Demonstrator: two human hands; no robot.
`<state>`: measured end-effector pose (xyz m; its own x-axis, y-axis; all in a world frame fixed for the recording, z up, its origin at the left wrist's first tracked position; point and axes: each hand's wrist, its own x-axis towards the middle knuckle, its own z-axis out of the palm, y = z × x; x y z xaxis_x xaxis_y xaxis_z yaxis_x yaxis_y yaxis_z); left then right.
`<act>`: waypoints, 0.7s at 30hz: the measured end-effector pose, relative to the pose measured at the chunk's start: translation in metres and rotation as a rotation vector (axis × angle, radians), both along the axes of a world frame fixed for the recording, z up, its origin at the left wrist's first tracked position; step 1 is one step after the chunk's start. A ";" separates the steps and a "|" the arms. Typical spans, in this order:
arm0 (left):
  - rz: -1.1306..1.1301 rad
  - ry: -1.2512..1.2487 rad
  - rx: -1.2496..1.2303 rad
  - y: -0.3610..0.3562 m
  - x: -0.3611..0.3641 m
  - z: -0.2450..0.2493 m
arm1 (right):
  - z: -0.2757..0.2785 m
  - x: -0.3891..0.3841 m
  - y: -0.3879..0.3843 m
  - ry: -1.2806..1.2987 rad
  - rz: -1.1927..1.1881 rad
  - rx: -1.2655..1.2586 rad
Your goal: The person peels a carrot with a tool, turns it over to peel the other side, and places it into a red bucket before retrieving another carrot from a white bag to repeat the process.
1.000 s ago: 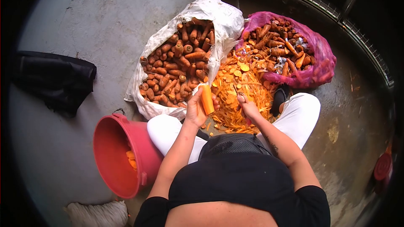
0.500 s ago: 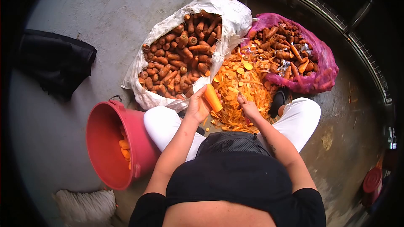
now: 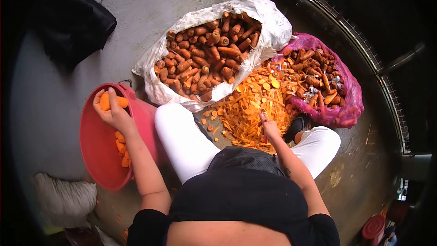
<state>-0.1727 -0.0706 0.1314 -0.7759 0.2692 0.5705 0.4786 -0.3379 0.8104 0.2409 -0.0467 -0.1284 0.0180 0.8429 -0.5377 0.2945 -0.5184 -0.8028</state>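
Note:
My left hand (image 3: 116, 117) is closed around a peeled orange carrot (image 3: 122, 102) at the mouth of the red bucket (image 3: 146, 117). Several peeled carrots (image 3: 121, 148) lie inside that bucket. Over the heap of carrot peelings and cut ends (image 3: 248, 114), my right hand (image 3: 269, 126) is curled; whatever it grips is too small to make out. Beyond the heap, a white sack (image 3: 273, 18) lies open, full of unpeeled carrots (image 3: 200, 59). To its right, a pink mesh sack (image 3: 354, 98) contains rougher, darker carrots (image 3: 314, 70).
A black cloth or bag (image 3: 84, 20) lies on the floor at the upper left. Below the bucket is a pale sack (image 3: 66, 200). A metal grate (image 3: 364, 52) curves along the right side, and a red container (image 3: 373, 228) stands at the lower right.
My left hand has carried the peeled carrot left, from beside the peelings to the bucket's mouth. My right hand stays over the heap. The whole view has shifted slightly.

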 end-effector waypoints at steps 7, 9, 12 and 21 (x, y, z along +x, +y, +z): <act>0.548 0.355 -0.881 -0.027 -0.067 -0.055 | 0.025 -0.009 0.004 -0.029 0.043 -0.005; 0.625 0.502 -0.872 -0.014 -0.055 -0.060 | 0.034 -0.011 0.009 -0.051 0.080 0.016; 0.411 0.673 -0.789 0.010 -0.021 -0.050 | 0.036 -0.010 0.018 -0.061 0.107 0.054; -0.477 0.364 -1.096 0.138 0.027 -0.149 | 0.093 0.018 0.070 -0.326 0.403 0.081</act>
<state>-0.1461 0.0671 -0.0175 -0.3142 0.9489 0.0292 0.7496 0.2291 0.6209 0.2591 0.0234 -0.0350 -0.1609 0.8561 -0.4911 0.6994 -0.2521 -0.6688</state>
